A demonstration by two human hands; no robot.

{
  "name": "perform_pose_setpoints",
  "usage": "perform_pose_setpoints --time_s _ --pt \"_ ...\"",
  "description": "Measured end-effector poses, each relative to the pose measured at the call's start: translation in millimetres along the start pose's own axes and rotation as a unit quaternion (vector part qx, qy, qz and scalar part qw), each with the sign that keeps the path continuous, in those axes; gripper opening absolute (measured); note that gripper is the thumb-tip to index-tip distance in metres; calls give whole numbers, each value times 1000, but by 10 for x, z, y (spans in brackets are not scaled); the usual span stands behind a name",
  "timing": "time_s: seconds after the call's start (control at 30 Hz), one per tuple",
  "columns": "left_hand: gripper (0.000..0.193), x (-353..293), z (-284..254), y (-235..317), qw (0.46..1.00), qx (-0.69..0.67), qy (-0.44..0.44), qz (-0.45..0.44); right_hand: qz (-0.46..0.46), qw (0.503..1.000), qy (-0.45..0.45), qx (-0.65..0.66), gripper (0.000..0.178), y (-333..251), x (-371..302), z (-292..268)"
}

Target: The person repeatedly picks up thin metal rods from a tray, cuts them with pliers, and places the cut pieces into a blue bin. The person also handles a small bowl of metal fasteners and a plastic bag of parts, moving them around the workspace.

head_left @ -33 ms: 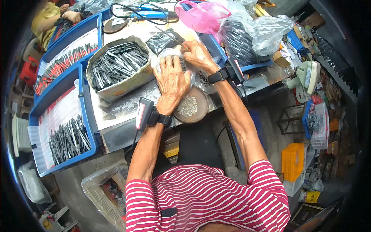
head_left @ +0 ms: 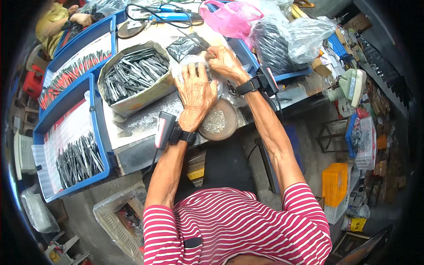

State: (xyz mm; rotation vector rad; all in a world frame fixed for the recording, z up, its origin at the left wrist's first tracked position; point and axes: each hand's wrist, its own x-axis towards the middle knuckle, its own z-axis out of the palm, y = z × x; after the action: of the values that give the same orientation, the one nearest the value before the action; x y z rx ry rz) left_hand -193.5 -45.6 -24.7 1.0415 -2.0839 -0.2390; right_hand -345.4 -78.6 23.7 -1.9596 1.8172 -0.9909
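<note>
My left hand (head_left: 194, 88) lies flat over a clear plastic wrapping (head_left: 191, 59) on the bench, fingers stretched out and slightly apart. What is under the palm is hidden. Just beyond and to the right, my right hand (head_left: 226, 64) is closed around the end of a thin rod-shaped tool (head_left: 191, 38), whose dark shaft slants away to the upper left. A small black plastic packet (head_left: 182, 47) lies below that shaft. Close to my left wrist sits a round brown dish (head_left: 232, 115) holding many tiny metal pieces (head_left: 215, 121).
Left of my hands stands a box (head_left: 143, 100) full of dark metal strips. Blue trays (head_left: 104, 152) with similar strips line the left side. A pink bag (head_left: 232, 20) and a bag of black parts (head_left: 278, 51) lie at the back right. Another person's hand (head_left: 82, 19) shows far left.
</note>
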Motion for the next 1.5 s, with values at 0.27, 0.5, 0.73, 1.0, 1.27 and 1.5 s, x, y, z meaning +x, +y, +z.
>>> perform_pose_setpoints --time_s 0.27,0.5,0.73,1.0,1.27,1.5 --pt "52 89 10 97 996 87 30 -2 35 998 -32 -49 22 57 33 22" --pt "49 78 98 45 989 145 13 11 96 991 27 -91 31 -76 -308 -388" --pt "46 82 113 39 989 150 6 18 86 965 197 -151 21 -35 -994 -499" --pt "48 95 52 -64 998 35 -52 -9 70 934 216 -275 24 -23 -1154 -265" --pt "42 57 10 44 995 89 -48 14 70 936 222 -265 12 13 -1177 -203" --pt "42 0 -51 125 993 115 -24 24 39 935 306 -178 12 23 -1199 -230"
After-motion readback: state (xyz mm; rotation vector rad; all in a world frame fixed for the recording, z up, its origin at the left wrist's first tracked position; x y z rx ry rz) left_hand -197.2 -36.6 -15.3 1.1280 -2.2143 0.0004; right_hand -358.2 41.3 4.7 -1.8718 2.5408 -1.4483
